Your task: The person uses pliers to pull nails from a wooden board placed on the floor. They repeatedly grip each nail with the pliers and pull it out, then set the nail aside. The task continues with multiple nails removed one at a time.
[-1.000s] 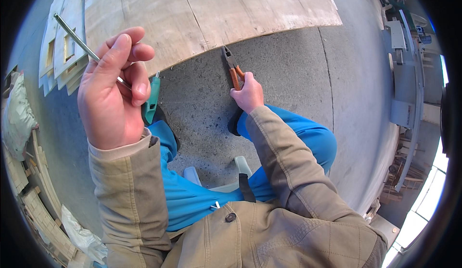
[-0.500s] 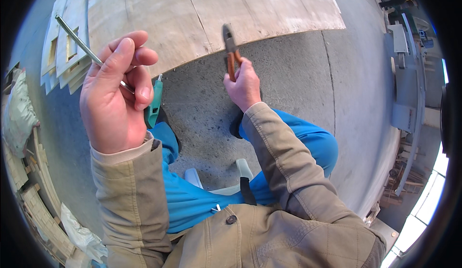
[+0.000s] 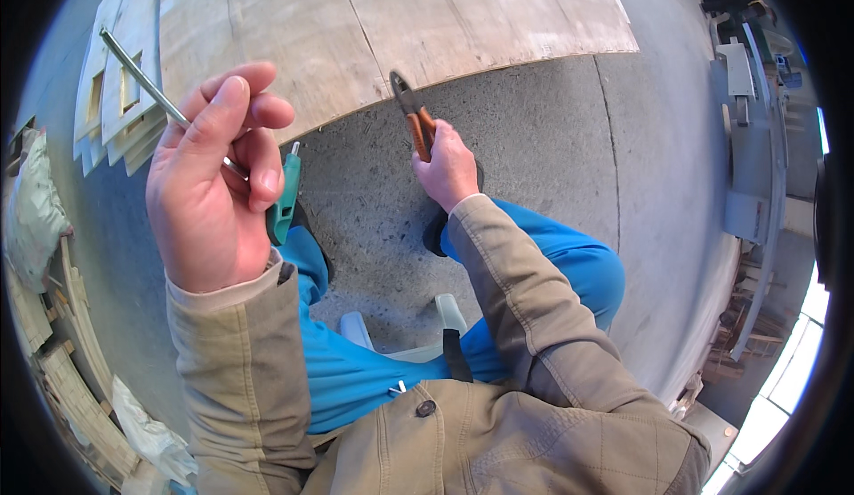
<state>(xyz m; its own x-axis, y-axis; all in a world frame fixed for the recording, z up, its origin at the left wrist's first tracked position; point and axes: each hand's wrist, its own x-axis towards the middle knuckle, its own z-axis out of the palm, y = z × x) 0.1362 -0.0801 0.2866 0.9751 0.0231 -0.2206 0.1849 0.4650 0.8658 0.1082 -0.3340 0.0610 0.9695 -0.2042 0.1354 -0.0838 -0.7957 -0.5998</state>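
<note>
My left hand (image 3: 213, 188) is raised at the left, palm up, with its fingers curled round a thin metal rod (image 3: 142, 77). The rod slants up and to the left, and its lower end shows between the fingers. Just beside those fingers is a teal handle (image 3: 283, 200) with a short metal tip; whether the hand also holds it I cannot tell. My right hand (image 3: 449, 168) grips a pair of pliers (image 3: 414, 117) with orange-brown handles. The dark jaws of the pliers point up and slightly left, over the near edge of a plywood sheet (image 3: 391, 15).
Several notched wooden boards (image 3: 116, 86) lie left of the plywood. Beneath me is grey concrete floor (image 3: 534, 121). A pale plastic seat (image 3: 449, 313) shows between my legs. Timber pieces and a white sack (image 3: 36, 210) lie along the left; machinery (image 3: 747, 148) stands at the right.
My right hand has moved slightly down and left, and the pliers in it now tilt further left. My left hand has barely moved and keeps the rod.
</note>
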